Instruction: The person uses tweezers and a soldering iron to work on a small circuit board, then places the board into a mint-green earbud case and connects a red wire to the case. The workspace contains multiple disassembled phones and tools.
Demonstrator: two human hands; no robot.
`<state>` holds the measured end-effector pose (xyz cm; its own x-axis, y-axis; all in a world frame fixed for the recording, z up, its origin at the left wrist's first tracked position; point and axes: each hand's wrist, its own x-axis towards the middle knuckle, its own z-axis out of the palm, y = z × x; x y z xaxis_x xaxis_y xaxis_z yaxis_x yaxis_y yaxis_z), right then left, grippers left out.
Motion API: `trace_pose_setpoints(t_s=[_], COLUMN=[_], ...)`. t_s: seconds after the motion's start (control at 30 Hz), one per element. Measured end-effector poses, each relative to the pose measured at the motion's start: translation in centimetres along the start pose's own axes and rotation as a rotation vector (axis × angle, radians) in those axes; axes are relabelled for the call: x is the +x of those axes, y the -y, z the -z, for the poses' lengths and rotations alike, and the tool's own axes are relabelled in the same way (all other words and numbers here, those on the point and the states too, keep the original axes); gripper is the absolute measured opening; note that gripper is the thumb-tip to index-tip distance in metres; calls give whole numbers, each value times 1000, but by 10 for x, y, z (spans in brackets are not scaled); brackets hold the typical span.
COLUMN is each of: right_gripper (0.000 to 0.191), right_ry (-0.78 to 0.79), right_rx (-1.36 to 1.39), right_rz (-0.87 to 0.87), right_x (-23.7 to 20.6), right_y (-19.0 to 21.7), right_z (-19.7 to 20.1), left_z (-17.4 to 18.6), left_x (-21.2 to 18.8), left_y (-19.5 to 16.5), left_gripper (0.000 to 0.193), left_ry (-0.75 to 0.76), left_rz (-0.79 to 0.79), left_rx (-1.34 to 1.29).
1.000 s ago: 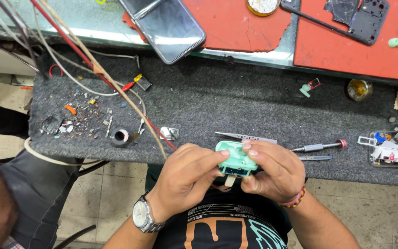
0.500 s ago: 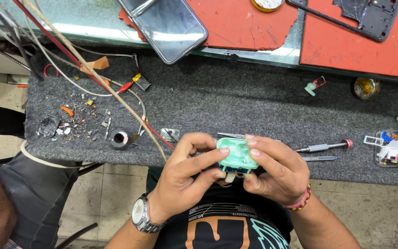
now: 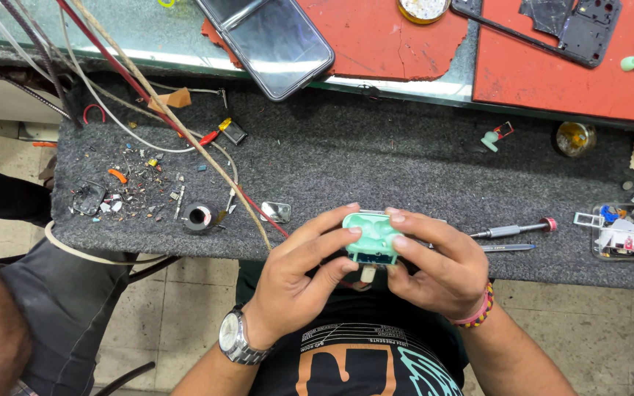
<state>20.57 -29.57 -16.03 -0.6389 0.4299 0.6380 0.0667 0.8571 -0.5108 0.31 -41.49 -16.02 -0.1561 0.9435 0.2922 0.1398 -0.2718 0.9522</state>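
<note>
Both hands, the left hand (image 3: 299, 275) and right hand (image 3: 438, 268), grip a small mint-green plastic case (image 3: 370, 236) between fingertips, held just above the near edge of the grey bench (image 3: 376, 169). A screwdriver (image 3: 514, 230) lies just beside the right hand.

Mint case (image 3: 370, 236) is looking like smooth semi-matt plastic, bench mat (image 3: 376, 169) is showing rough grey felt-ish cloth, phone (image 3: 273, 40) glossy glass, screwdriver (image 3: 511, 230) shiny metal, wristwatch (image 3: 238, 339) w/ metal band.
</note>
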Motion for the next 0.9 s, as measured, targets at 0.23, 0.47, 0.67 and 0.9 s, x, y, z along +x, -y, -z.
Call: trace_pose_setpoints(t_s=[0.23, 0.47, 0.67, 0.9], right_gripper=[34, 37, 39, 40], right_ry=[22, 16, 41, 58], right_rx=[-3, -5, 8, -16], right_rz=[-51, -63, -70, -88], right_x=[5, 3, 6, 7], right_y=[5, 3, 5, 7], right_z=[-4, 1, -1, 0], left_z=[-2, 0, -4, -4], left_x=[-1, -1, -2, -2], left_y=[7, 11, 11, 13], left_gripper=[38, 36, 40, 38], left_ry=[-25, -1, -41, -37], left_rz=[63, 50, 82, 48], left_rx=[-39, -65, -207, -95])
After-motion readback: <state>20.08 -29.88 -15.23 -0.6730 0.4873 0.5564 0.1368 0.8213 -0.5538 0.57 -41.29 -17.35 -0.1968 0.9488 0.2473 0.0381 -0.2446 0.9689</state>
